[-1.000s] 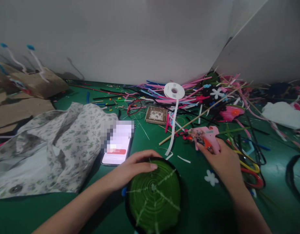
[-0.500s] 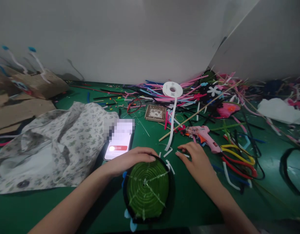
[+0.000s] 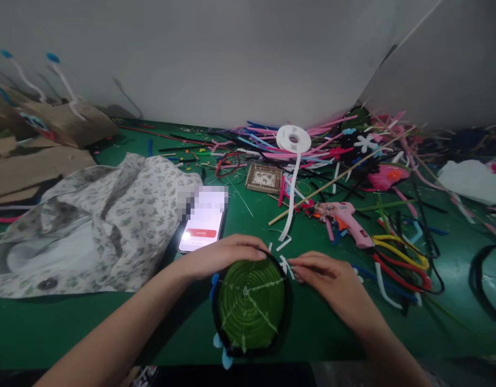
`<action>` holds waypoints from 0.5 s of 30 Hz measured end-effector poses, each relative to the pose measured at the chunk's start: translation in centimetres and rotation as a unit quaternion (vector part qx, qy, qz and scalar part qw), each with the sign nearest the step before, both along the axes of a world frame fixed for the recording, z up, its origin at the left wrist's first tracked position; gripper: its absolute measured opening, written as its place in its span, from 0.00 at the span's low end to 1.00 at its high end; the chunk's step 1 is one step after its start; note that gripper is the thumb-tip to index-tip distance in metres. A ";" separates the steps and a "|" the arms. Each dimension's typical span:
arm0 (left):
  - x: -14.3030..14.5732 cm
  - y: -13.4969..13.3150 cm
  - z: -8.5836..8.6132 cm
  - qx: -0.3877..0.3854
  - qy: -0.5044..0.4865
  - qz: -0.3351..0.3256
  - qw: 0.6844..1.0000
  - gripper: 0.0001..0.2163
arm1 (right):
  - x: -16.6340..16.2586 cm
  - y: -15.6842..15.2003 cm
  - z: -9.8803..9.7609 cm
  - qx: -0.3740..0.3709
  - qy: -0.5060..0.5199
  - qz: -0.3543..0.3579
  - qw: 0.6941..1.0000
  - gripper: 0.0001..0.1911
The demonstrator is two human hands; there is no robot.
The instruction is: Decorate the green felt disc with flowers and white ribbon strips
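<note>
A round green coiled piece (image 3: 253, 312) with a black rim stands near the table's front edge. Thin clear lines, like dried glue, run across it from the centre, and blue petal-like bits stick out at its left side. My left hand (image 3: 227, 255) rests over its top rim, gripping it with the thumb on the near face. Close to the right rim, my right hand (image 3: 326, 279) is closed in a pinch, apparently on a short white strip largely covered by the fingers. Small cut white strips (image 3: 284, 263) lie between the fingertips and the rim.
Behind lies a white ribbon spool (image 3: 293, 140) with its tail hanging forward. A pink glue gun (image 3: 350, 223) and pipe cleaners (image 3: 401, 263) are at right. A lit phone (image 3: 203, 217), patterned cloth (image 3: 106, 226) and cardboard (image 3: 38, 166) occupy the left. A small beaded box (image 3: 264, 178) stands mid-back.
My right hand has moved left and down to the strips beside the green piece, its fingers drawing together. My left hand keeps its hold. The whole view has shifted slightly.
</note>
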State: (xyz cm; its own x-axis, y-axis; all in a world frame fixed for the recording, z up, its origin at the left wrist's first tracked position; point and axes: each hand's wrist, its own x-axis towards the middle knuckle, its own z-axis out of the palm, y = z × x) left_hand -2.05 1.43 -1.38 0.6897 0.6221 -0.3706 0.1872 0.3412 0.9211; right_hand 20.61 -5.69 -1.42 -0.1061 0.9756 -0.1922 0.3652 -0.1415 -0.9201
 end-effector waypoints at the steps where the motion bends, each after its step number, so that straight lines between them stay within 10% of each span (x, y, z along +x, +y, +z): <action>1: 0.0 0.0 0.0 0.000 -0.001 -0.001 1.000 0.09 | 0.0 -0.1 0.1 -0.013 0.010 -0.002 1.000 0.11; 15: 0.0 0.1 -0.5 0.019 0.012 -0.052 0.998 0.11 | 0.0 0.2 0.8 -0.066 -0.036 0.043 0.996 0.12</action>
State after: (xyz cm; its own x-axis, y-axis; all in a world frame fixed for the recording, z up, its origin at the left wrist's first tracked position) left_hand -2.09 1.57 -1.87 0.7420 0.5616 -0.3661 0.2426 0.2841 0.9276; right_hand 20.63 -5.44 -0.60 -0.1705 0.9293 -0.3277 0.4456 -0.2239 -0.8668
